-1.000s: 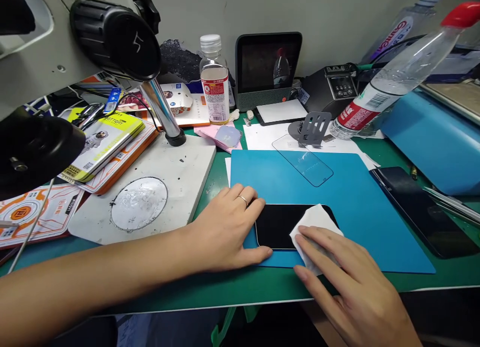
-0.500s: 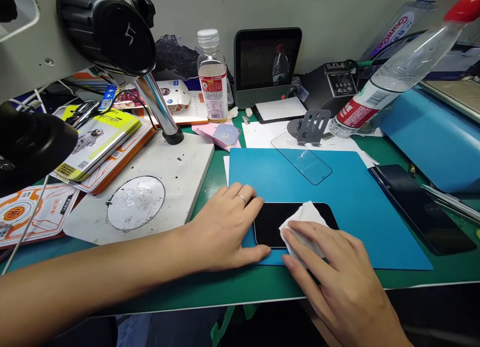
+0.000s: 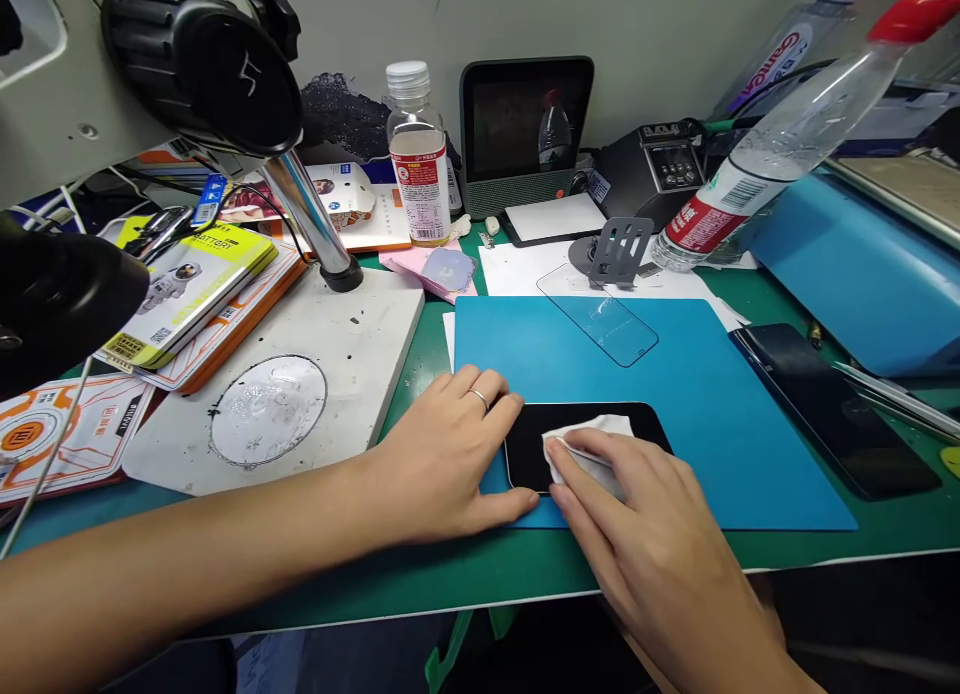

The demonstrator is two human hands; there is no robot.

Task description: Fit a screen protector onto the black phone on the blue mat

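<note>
A black smartphone (image 3: pixel 528 444) lies screen up on the blue mat (image 3: pixel 772 474). My left hand (image 3: pixel 457 454), with a ring on one finger, steadies the phone's left end, fingers at its far corner and thumb along the near edge. A folded white wipe (image 3: pixel 604 436) is pressed against the screen under the closed fingers of my right hand (image 3: pixel 637 514). That hand hides part of the phone's near right side. Beyond the phone, a clear screen protector with a black border (image 3: pixel 600 319) rests partly on the mat and partly on white paper.
On the left stand a microscope base (image 3: pixel 390 344) and stacked boxes (image 3: pixel 202 274). A juice bottle (image 3: pixel 418 174), a smart display (image 3: pixel 525 134), a grey phone stand (image 3: pixel 619 249) and a tilted water bottle (image 3: pixel 757 174) line the back. Another dark phone (image 3: pixel 832 409) and tweezers (image 3: pixel 900 399) lie right.
My right hand has slid the wipe a little left along the phone screen, and its fingers are bunched closer. My left hand keeps its hold. The whole view has shifted slightly.
</note>
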